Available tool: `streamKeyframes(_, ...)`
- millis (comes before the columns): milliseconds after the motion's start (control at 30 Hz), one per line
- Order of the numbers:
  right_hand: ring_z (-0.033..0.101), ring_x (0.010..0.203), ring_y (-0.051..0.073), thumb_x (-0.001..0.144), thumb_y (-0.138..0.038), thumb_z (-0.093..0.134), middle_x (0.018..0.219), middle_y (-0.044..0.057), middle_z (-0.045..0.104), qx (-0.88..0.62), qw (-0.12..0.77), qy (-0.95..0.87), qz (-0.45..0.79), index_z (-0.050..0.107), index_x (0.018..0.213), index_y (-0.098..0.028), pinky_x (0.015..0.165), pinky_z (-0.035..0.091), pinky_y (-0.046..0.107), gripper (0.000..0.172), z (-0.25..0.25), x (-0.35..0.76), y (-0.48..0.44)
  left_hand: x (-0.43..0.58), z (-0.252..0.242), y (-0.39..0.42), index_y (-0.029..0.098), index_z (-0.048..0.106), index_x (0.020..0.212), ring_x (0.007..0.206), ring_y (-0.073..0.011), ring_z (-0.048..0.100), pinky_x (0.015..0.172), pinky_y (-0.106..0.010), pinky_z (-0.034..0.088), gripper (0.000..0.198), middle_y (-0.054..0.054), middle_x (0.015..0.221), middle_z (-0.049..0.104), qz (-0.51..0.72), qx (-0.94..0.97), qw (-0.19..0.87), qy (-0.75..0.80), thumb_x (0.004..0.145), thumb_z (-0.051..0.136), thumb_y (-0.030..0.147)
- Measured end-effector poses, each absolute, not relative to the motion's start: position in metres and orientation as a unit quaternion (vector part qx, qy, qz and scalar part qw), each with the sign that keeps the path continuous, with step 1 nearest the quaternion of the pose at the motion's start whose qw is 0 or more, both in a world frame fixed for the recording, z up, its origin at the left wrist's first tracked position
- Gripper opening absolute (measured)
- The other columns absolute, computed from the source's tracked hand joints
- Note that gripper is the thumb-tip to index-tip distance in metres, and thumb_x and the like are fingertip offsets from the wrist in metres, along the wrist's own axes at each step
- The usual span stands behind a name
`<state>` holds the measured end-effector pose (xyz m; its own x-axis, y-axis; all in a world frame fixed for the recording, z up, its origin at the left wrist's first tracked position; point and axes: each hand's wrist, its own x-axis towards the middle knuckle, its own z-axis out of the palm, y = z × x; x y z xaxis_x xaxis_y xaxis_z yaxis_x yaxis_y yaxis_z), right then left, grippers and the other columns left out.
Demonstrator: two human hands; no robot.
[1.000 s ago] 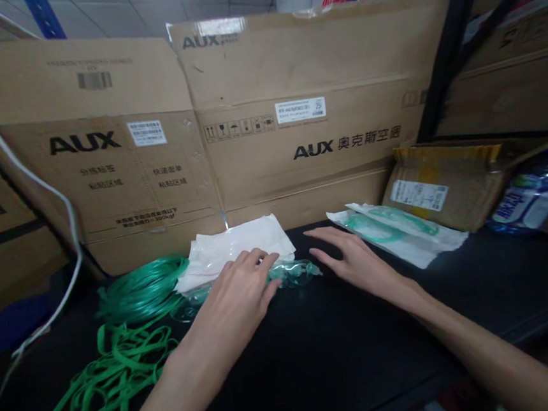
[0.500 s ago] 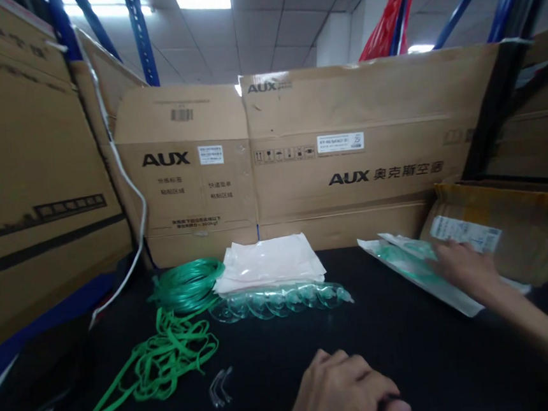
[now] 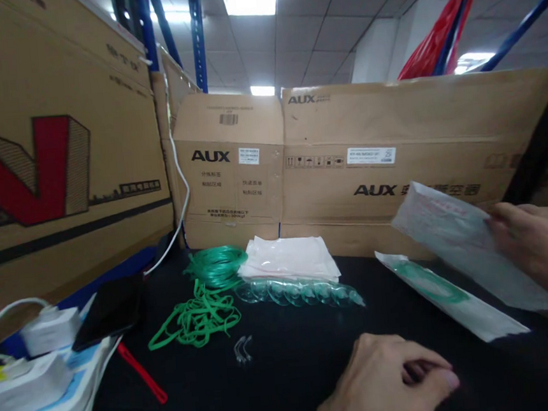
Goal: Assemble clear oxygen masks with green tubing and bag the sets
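Holding up a flat whitish see-through pouch [image 3: 454, 241] at the right side of the frame: that's the right hand [image 3: 541, 243], fingers closed on the pouch's upper right edge. It's tilted, with its lower end toward the right edge of the frame, partly in front of the big brown AUX cardboard panel [image 3: 325, 191].

Left hand [image 3: 389, 377] is at the bottom, a bit right of centre, fingers curled with the thumb tip right up by the index finger. Can't tell if there's anything in it, tbh.

Between the two, a long white pouch with a green coil showing through [image 3: 455, 301] lies slantwise on the black bench [image 3: 298, 376]. Middle of the frame has a stack of plain white sheets [image 3: 288, 258], with a row of clear greenish plastic cup shapes [image 3: 301, 291] along its near edge. Just left of those sit a shiny green tubing coil [image 3: 218, 266] and a tangle of flat green strap [image 3: 200, 317], with a few tiny clear bent pieces [image 3: 243, 350] near it, below centre.
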<state>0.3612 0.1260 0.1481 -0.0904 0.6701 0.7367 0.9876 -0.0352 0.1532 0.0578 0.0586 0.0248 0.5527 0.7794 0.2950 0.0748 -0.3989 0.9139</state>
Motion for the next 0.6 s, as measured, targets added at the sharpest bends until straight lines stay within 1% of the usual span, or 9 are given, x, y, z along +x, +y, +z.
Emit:
streamKeyframes(67, 0.055, 0.066, 0.034, 0.095, -0.061, 0.013, 0.074, 0.015, 0.056, -0.601, 0.293, -0.647, -0.366, 0.042, 0.078, -0.028, 0.055, 0.037, 0.047, 0.047, 0.157, 0.318, 0.106, 0.067, 0.036, 0.061, 0.022, 0.077, 0.116, 0.090, -0.0235, 0.072, 0.079, -0.033, 0.059, 0.039, -0.008, 0.106, 0.077, 0.410, 0.679, 0.546, 0.268, 0.085, 0.068, 0.044)
streamKeyframes(100, 0.055, 0.067, 0.034, 0.095, -0.060, 0.012, 0.073, 0.013, 0.053, -0.592, 0.301, -0.653, -0.364, 0.040, 0.077, -0.029, 0.056, 0.036, 0.046, 0.046, 0.158, 0.295, 0.098, 0.072, 0.043, 0.064, 0.020, 0.073, 0.124, 0.093, -0.0251, 0.072, 0.077, -0.033, 0.060, 0.046, -0.010, 0.114, 0.075, 0.427, 0.636, 0.591, 0.254, 0.084, 0.071, 0.044)
streamKeyframes(133, 0.056, 0.070, 0.034, 0.097, -0.058, 0.015, 0.077, 0.012, 0.054, -0.579, 0.324, -0.657, -0.358, 0.042, 0.078, -0.029, 0.058, 0.037, 0.045, 0.044, 0.156, 0.271, 0.092, 0.075, 0.049, 0.068, 0.017, 0.067, 0.132, 0.099, -0.0268, 0.072, 0.077, -0.034, 0.061, 0.057, -0.014, 0.123, 0.071, 0.443, 0.587, 0.634, 0.239, 0.082, 0.073, 0.042)
streamKeyframes(167, 0.058, 0.079, 0.034, 0.099, -0.051, 0.017, 0.085, 0.013, 0.056, -0.565, 0.344, -0.668, -0.340, 0.046, 0.082, -0.030, 0.063, 0.040, 0.045, 0.039, 0.152, 0.249, 0.087, 0.078, 0.055, 0.072, 0.014, 0.059, 0.140, 0.105, -0.0282, 0.070, 0.078, -0.034, 0.061, 0.067, -0.018, 0.132, 0.065, 0.457, 0.536, 0.673, 0.225, 0.080, 0.076, 0.040)
streamKeyframes(233, 0.060, 0.087, 0.034, 0.100, -0.042, 0.025, 0.095, 0.013, 0.061, -0.522, 0.363, -0.712, -0.298, 0.051, 0.089, -0.028, 0.070, 0.045, 0.045, 0.032, 0.137, 0.211, 0.083, 0.077, 0.065, 0.082, 0.014, 0.046, 0.149, 0.118, -0.0289, 0.065, 0.085, -0.033, 0.060, 0.080, -0.021, 0.141, 0.058, 0.491, 0.456, 0.719, 0.181, 0.081, 0.078, 0.040)
streamKeyframes(300, 0.062, 0.089, 0.033, 0.099, -0.033, 0.031, 0.097, 0.013, 0.063, -0.472, 0.364, -0.757, -0.269, 0.053, 0.094, -0.025, 0.071, 0.049, 0.043, 0.024, 0.118, 0.184, 0.085, 0.070, 0.068, 0.091, 0.015, 0.047, 0.147, 0.123, -0.0278, 0.061, 0.088, -0.032, 0.058, 0.073, -0.019, 0.139, 0.059, 0.539, 0.424, 0.715, 0.136, 0.086, 0.074, 0.046)
streamKeyframes(400, 0.063, 0.091, 0.030, 0.101, -0.026, 0.036, 0.098, 0.014, 0.066, -0.446, 0.371, -0.780, -0.235, 0.055, 0.097, -0.022, 0.079, 0.051, 0.043, 0.020, 0.086, 0.163, 0.092, 0.053, 0.059, 0.102, 0.013, 0.057, 0.131, 0.122, -0.0278, 0.061, 0.081, -0.028, 0.057, 0.057, -0.017, 0.132, 0.064, 0.600, 0.406, 0.672, 0.154, 0.089, 0.068, 0.051)
streamKeyframes(500, 0.064, 0.097, 0.030, 0.101, -0.022, 0.039, 0.104, 0.013, 0.069, -0.428, 0.378, -0.798, -0.191, 0.059, 0.102, -0.021, 0.087, 0.051, 0.045, 0.020, 0.061, 0.153, 0.094, 0.039, 0.041, 0.107, 0.012, 0.064, 0.116, 0.118, -0.0280, 0.061, 0.079, -0.029, 0.056, 0.044, -0.014, 0.124, 0.067, 0.633, 0.393, 0.630, 0.219, 0.088, 0.067, 0.046)
streamKeyframes(600, 0.066, 0.101, 0.028, 0.101, -0.021, 0.044, 0.108, 0.010, 0.071, -0.404, 0.402, -0.813, -0.122, 0.063, 0.106, -0.022, 0.091, 0.051, 0.044, 0.021, 0.048, 0.149, 0.085, 0.031, 0.026, 0.106, 0.013, 0.069, 0.099, 0.106, -0.0247, 0.064, 0.082, -0.031, 0.056, 0.028, -0.011, 0.109, 0.070, 0.659, 0.401, 0.585, 0.250, 0.089, 0.063, 0.038)
